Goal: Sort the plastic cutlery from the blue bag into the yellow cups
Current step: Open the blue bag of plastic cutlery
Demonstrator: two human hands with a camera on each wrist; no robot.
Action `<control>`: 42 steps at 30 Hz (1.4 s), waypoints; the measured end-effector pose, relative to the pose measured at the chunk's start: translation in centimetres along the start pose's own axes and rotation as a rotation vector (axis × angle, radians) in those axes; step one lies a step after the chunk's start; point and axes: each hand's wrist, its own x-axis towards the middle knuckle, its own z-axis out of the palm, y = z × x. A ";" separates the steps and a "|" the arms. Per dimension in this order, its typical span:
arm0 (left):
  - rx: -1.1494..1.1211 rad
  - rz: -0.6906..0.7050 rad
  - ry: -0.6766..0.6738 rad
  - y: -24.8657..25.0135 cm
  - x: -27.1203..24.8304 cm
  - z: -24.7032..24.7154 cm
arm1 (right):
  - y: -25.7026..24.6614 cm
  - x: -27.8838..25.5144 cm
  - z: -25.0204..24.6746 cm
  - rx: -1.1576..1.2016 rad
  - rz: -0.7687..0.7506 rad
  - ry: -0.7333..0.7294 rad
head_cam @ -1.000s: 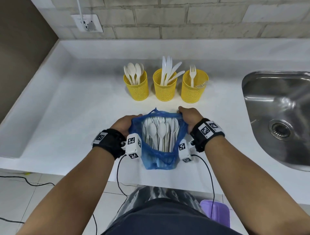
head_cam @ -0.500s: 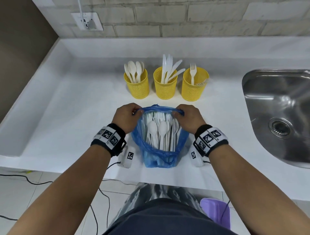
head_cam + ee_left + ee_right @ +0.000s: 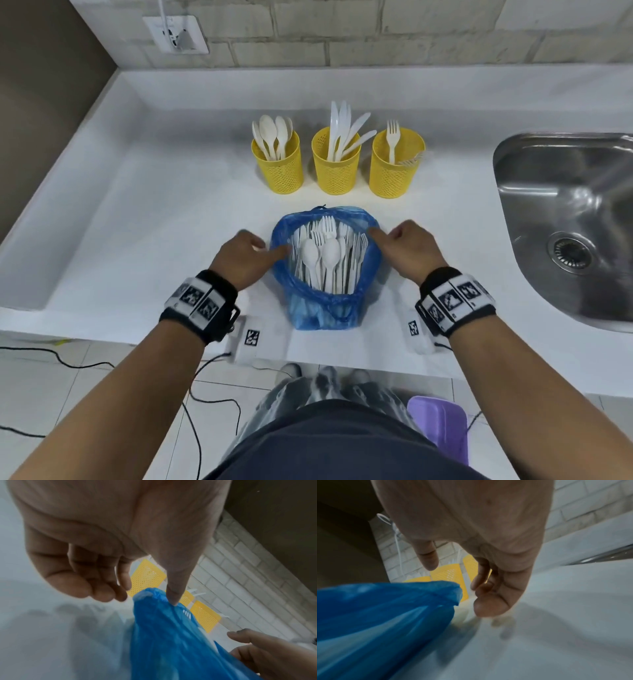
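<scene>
Blue bag (image 3: 325, 301), open-mouthed, upright on white counter (image 3: 154, 222), filled with white plastic cutlery (image 3: 327, 257). Left hand (image 3: 241, 258) loosely curled, gripping nothing, thumb tip touching the bag's rim. Right hand (image 3: 406, 251) relaxed beside the opposite rim, released. Three yellow cups (image 3: 337, 171) stand beyond both hands, partly stocked.

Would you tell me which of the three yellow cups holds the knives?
The middle cup; the left cup holds spoons and the right cup holds forks.
</scene>
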 end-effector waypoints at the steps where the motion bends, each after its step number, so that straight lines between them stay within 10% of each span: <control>1: 0.033 0.011 -0.033 -0.3 -0.9 0.1 | 0.2 -1.3 -0.2 -0.053 0.007 -0.077; 6: -0.022 0.038 -0.172 0.0 -3.3 1.7 | 0.8 -4.4 1.5 0.006 0.041 -0.430; 18: -1.001 -0.340 -0.434 -0.9 -4.7 2.2 | 2.3 -5.1 4.3 1.036 0.217 -0.431; 30: -0.585 -0.303 -0.241 -1.0 -6.1 2.2 | 2.4 -5.7 2.7 0.562 0.239 -0.420; 42: -0.455 -0.129 -0.027 -2.4 -6.1 1.6 | 4.1 -5.2 2.7 0.638 0.071 -0.155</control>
